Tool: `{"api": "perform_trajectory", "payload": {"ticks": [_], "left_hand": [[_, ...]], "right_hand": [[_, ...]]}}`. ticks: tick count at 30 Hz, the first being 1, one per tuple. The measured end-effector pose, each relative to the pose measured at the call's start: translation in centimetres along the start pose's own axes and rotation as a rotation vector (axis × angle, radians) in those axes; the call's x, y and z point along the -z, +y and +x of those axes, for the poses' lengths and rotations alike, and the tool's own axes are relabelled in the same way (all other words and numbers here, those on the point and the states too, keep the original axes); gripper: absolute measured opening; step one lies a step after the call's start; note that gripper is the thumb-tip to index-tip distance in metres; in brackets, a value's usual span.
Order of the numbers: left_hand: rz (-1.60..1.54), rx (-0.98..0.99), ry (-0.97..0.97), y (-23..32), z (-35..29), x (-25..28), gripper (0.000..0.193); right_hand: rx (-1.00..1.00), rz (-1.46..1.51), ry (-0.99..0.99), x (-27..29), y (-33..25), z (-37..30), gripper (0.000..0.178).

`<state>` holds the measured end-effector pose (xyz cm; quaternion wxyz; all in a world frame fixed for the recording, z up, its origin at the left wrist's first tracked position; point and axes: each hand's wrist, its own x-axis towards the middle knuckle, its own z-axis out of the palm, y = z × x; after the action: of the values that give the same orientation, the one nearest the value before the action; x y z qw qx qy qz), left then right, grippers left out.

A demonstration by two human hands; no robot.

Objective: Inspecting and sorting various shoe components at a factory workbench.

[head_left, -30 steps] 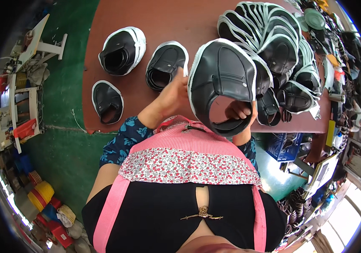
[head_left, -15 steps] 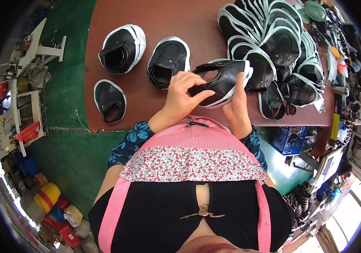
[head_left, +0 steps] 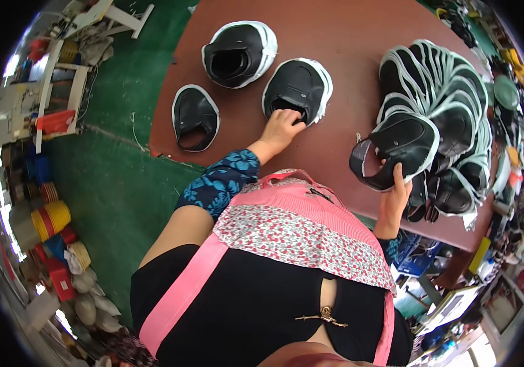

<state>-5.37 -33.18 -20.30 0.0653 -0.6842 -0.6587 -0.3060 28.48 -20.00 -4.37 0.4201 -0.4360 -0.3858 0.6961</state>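
Observation:
My left hand [head_left: 282, 131] pinches the rear edge of a black shoe upper [head_left: 299, 85] with a white rim, which lies near the middle of the table. Part of its opening is covered by my fingers. To the right, a second black shoe upper [head_left: 400, 140] is in the grip of my right hand [head_left: 395, 196], thumb on its outside and fingers mostly hidden beneath. That upper is held in front of a fanned pile of similar uppers [head_left: 458, 116]. Left of my left hand lie a thicker set of nested uppers [head_left: 237, 55] and a single upper [head_left: 196, 117].
The reddish-brown table [head_left: 329, 165] has its near edge close to my pink apron [head_left: 299, 214]. A blue crate [head_left: 418, 254] stands below the table at the right. Yellow and red containers [head_left: 52, 221] are on the green floor at the left.
My right hand has carried its shoe upper right, toward the pile. My left hand has let go of that upper and taken hold of the middle one. The whole view has turned.

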Motion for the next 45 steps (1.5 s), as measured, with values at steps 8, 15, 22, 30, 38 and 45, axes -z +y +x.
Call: {"api": "perform_trajectory", "payload": {"ticks": [8, 15, 22, 30, 38, 45], "left_hand": [[0.013, 0.065, -0.168, 1.6, -0.2, -2.5, 0.011], [-1.418, 0.828, -0.198, 3.6, 2.8, -0.1, 0.051], [-1.966, 1.145, -0.014, 7.5, 9.1, 9.9, 0.045], [-1.105, 1.113, 0.203, 7.0, 8.7, 7.1, 0.038], [-0.464, -0.029, 0.039, 10.3, 10.9, 12.0, 0.030], [-0.135, -0.048, -0.191, 4.1, 3.6, 9.1, 0.029]], "right_hand": [[-0.127, 0.042, -0.157, -1.0, 0.3, -0.8, 0.041], [-0.305, 0.226, -0.246, -2.6, 0.6, 0.8, 0.064], [-0.426, 0.461, -0.348, -1.6, 4.2, 3.4, 0.046], [-0.514, 0.646, -0.167, -5.1, 3.4, 3.8, 0.040], [-0.433, 0.310, -0.265, -6.4, 2.7, 4.7, 0.042], [0.537, -1.046, 0.389, 13.5, -0.4, 16.7, 0.085]]}}
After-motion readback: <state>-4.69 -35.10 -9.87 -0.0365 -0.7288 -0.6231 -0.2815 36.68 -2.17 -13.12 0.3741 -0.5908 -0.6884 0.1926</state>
